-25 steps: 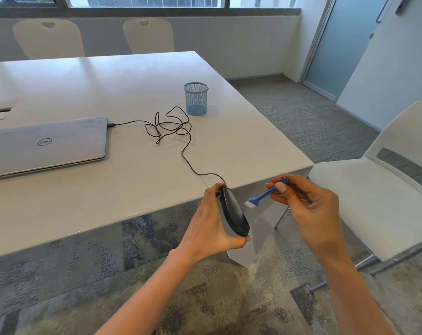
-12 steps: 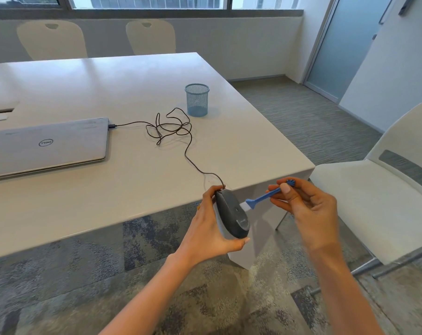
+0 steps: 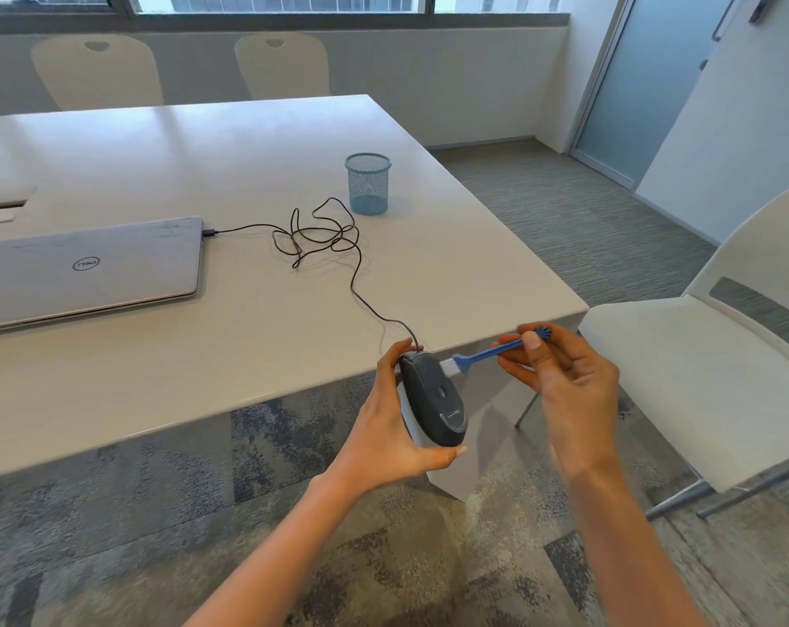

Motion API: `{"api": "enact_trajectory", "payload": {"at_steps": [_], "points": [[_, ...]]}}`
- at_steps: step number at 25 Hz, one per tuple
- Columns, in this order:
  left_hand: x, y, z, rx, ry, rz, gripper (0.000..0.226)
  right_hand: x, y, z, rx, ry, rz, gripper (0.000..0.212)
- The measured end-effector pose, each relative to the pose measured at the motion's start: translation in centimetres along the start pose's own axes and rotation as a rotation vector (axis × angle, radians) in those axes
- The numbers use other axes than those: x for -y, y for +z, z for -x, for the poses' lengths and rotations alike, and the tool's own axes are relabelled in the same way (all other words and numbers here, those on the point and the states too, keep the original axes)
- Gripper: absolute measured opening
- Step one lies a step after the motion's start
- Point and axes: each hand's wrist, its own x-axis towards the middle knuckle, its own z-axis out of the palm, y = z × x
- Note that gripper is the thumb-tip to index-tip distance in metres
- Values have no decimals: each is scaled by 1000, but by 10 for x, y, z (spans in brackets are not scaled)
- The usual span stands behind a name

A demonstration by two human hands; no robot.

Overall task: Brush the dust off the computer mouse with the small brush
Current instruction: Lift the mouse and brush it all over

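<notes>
My left hand [image 3: 390, 427] grips a dark grey wired computer mouse [image 3: 435, 398] just off the near right corner of the white table [image 3: 229, 346], with its underside turned toward me. My right hand [image 3: 564, 377] pinches the handle of a small blue brush [image 3: 489, 353]. The brush's white bristles touch the upper right edge of the mouse. The mouse's black cable [image 3: 338, 246] runs back over the table in a loose tangle.
The cable plugs into a closed silver laptop [image 3: 89, 273] on the left of the table. A blue mesh pen cup [image 3: 367, 184] stands behind the tangle. A white chair [image 3: 709, 355] is close on my right; two more chairs stand behind the table.
My left hand has turned the mouse so more of its underside faces me. The brush has come in from the right and its bristles now touch the mouse.
</notes>
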Motion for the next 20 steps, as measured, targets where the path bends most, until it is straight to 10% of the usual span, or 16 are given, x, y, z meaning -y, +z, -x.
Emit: {"api": "enact_trajectory", "payload": {"at_steps": [10, 16, 20], "points": [[0, -1, 7, -40, -14, -21, 114, -2, 3, 2, -58, -64, 140, 12], [-6, 7, 4, -22, -14, -99, 112, -9, 17, 33, 74, -546, 644, 14], [-4, 4, 6, -21, -40, -113, 107, 1, 16, 39, 201, -271, 317, 14]]}}
